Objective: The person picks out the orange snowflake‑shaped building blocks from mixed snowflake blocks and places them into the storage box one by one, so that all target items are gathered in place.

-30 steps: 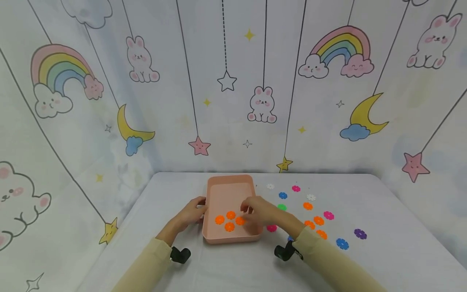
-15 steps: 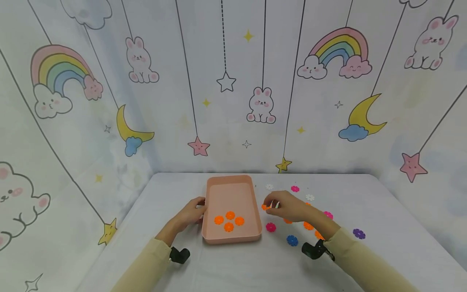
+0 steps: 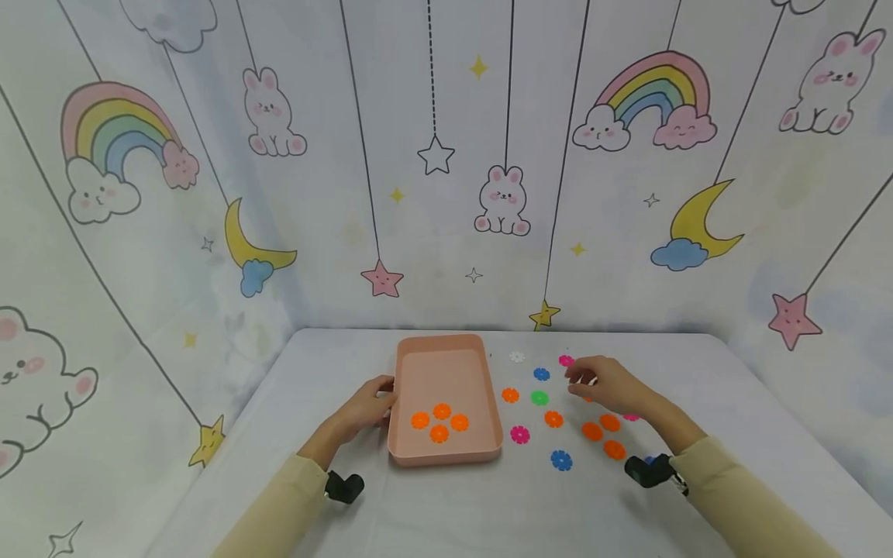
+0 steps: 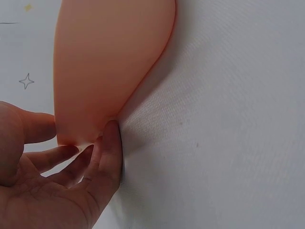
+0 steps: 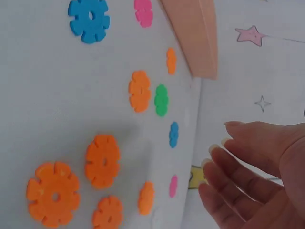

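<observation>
A pink rectangular tray stands on the white-covered table, several orange notched snowflake discs lying at its near end. At its left side, my left hand holds the tray by its wall; in the left wrist view the thumb is at the rim and the fingertips are low against the outside. My right hand hovers over the scattered discs right of the tray, fingers loosely bent, holding nothing. Below it are orange discs; a pink disc lies just beyond its fingertips.
Between tray and right hand lie a green disc, a blue disc and a pink disc. Another blue disc is nearer the front, and a white disc farther back. A patterned curtain rises behind the table.
My right hand has left the tray's near right area and travelled rightward over the loose discs, uncovering orange and green ones. My left hand stays at the tray's left side.
</observation>
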`<move>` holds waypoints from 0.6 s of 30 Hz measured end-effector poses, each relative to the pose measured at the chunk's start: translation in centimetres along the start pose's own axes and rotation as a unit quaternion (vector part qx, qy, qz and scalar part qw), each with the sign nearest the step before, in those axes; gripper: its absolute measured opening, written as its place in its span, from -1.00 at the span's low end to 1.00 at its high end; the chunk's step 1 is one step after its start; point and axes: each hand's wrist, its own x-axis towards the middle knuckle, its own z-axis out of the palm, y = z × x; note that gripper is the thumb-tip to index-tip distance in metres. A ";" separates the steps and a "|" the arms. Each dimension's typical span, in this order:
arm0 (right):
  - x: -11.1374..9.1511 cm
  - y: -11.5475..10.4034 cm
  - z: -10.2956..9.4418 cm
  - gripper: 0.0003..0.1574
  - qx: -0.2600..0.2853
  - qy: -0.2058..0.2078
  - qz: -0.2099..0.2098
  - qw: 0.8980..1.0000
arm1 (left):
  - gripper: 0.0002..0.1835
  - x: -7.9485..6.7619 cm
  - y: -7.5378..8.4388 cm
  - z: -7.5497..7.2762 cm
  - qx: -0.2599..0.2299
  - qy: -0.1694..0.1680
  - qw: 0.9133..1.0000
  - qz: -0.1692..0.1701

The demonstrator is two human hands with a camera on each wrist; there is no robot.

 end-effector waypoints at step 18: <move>-0.7 5.0 0.4 -0.60 -0.006 0.025 0.159 0.987 | -0.49 0.2 -0.2 0.1 -0.017 -0.001 1.000 0.003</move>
